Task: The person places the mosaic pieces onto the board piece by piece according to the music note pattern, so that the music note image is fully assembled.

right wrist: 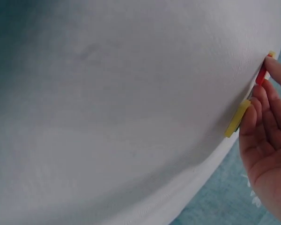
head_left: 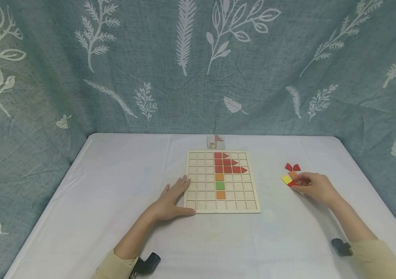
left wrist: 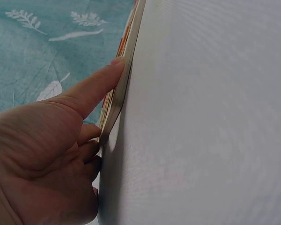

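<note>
1. Head view: we see L hand (head_left: 170, 204), fingers spread apart, on board (head_left: 230, 186) at near-L corner; R hand (head_left: 318, 188), R of board, pinches red tile (head_left: 292, 184) beside yellow tile (head_left: 286, 179).
2. L wrist view: we note thumb touching board edge.
3. R wrist view: we find red tile clamped btwn thumb & finger.
</note>
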`<state>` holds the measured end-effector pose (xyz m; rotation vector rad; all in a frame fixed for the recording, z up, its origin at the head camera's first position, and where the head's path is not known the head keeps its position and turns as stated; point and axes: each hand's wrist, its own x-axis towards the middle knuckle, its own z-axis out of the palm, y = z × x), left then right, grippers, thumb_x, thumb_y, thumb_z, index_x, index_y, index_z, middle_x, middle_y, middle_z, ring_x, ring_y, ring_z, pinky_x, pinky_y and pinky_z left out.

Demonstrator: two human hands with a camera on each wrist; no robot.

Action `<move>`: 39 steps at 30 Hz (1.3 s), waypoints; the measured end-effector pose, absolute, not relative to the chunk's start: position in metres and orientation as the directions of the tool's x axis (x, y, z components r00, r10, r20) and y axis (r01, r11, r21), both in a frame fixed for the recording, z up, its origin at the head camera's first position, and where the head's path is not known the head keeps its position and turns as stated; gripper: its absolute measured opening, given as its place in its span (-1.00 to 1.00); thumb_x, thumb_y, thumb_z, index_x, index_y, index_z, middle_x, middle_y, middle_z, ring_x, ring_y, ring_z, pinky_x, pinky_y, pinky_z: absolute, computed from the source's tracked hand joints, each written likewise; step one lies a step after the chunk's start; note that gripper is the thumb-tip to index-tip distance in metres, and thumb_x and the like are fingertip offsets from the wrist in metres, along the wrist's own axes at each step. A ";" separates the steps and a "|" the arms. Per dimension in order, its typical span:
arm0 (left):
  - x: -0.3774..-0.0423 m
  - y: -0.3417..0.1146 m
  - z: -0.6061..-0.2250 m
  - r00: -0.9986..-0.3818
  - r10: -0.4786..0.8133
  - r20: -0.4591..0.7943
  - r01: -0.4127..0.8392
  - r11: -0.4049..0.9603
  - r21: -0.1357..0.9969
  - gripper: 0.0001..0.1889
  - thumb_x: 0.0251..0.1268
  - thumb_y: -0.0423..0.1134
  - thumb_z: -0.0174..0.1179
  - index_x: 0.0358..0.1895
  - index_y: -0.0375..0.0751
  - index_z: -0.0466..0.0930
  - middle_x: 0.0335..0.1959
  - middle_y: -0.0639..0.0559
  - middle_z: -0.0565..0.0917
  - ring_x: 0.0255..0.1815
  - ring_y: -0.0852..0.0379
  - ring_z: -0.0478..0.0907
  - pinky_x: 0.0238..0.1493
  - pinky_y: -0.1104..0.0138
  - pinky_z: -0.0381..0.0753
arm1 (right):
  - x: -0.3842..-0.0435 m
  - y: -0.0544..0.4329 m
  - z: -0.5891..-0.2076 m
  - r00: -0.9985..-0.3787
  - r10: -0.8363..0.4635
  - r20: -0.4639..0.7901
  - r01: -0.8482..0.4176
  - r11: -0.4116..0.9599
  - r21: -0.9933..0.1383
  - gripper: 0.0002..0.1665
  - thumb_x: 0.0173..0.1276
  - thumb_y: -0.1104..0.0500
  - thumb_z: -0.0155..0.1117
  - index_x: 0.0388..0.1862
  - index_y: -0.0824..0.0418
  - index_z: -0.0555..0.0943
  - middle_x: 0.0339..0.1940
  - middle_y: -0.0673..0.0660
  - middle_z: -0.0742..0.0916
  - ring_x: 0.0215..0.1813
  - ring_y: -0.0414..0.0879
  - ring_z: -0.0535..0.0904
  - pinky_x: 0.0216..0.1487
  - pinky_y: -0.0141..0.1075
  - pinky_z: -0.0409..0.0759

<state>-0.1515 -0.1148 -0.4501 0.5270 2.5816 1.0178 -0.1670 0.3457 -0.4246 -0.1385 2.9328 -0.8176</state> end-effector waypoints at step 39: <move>-0.151 -0.114 -0.447 -0.884 0.440 -0.160 0.209 0.677 0.706 0.04 0.05 0.04 0.43 0.53 -0.28 0.04 0.58 -0.13 -0.05 0.58 -0.07 -0.22 0.51 -0.03 -0.42 | -0.161 0.178 -0.429 -0.761 -0.648 0.034 -0.551 0.619 -0.560 -0.77 0.22 0.01 0.46 -0.13 -0.06 0.72 -0.28 -0.30 0.66 -0.25 -0.29 0.49 -0.21 -0.38 0.56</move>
